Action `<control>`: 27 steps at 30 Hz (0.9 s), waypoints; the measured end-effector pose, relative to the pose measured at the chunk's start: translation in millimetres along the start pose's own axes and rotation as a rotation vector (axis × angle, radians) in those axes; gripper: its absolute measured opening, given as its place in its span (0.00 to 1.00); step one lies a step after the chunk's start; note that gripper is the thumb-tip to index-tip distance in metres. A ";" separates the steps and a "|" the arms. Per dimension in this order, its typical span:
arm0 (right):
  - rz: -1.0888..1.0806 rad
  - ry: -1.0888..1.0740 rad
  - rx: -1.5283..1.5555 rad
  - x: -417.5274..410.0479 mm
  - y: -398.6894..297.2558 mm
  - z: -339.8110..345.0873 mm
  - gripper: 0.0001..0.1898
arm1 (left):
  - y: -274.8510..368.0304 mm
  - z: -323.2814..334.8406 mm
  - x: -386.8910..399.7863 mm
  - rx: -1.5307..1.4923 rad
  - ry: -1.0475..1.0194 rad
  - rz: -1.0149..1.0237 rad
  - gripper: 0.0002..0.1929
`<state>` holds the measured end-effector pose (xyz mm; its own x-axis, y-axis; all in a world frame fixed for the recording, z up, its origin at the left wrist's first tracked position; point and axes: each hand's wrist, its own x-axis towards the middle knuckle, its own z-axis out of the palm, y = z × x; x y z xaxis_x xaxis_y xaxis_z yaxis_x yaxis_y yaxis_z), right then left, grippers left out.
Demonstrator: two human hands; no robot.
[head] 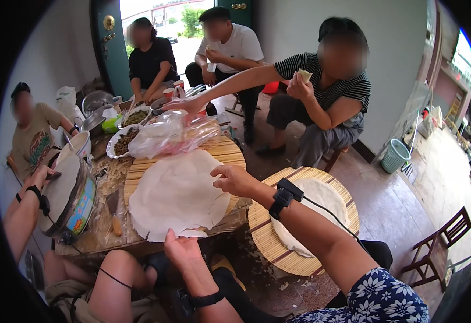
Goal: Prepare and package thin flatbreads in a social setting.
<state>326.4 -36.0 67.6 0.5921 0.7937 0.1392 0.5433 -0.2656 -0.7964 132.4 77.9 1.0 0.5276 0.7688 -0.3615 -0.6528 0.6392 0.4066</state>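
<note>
A wide, thin, pale flatbread sheet [175, 194] with ragged, torn edges lies over a round slatted mat [235, 155] and overhangs the wooden table's near edge. My left hand [183, 249] is palm up at the near rim, its thumb over the edge and its fingers partly hidden under a torn flap. Above the sheet's right side is my right hand [233, 179], fingers apart and curved, with nothing visible in them; whether they touch the sheet cannot be told. Below my right forearm, a second round slatted mat [259, 230] bears more pale flatbread [320, 189].
At left, another person's hand [43, 175] holds a dark tool over a round griddle [60, 189]. A wood-handled knife [115, 214] lies on the scrap-strewn table [106, 238]. Clear plastic bags [166, 137] and filled dishes [123, 141] stand behind. A person's arm [239, 87] reaches in.
</note>
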 end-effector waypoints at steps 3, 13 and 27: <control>0.044 0.030 0.008 -4.4 3.3 0.3 0.19 | -0.4 0.8 0.8 -0.002 0.024 -0.004 0.18; 0.102 0.019 0.019 -19.4 15.2 -1.0 0.18 | 0.6 2.5 -0.9 -0.003 -0.008 -0.021 0.18; 0.108 0.067 0.036 -24.5 27.7 4.5 0.18 | 0.9 3.8 -2.1 0.010 -0.006 -0.010 0.17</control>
<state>324.2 -60.3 39.5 0.6851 0.7229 0.0900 0.4534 -0.3264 -0.8294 132.8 76.9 5.4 0.5376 0.7624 -0.3602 -0.6421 0.6470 0.4112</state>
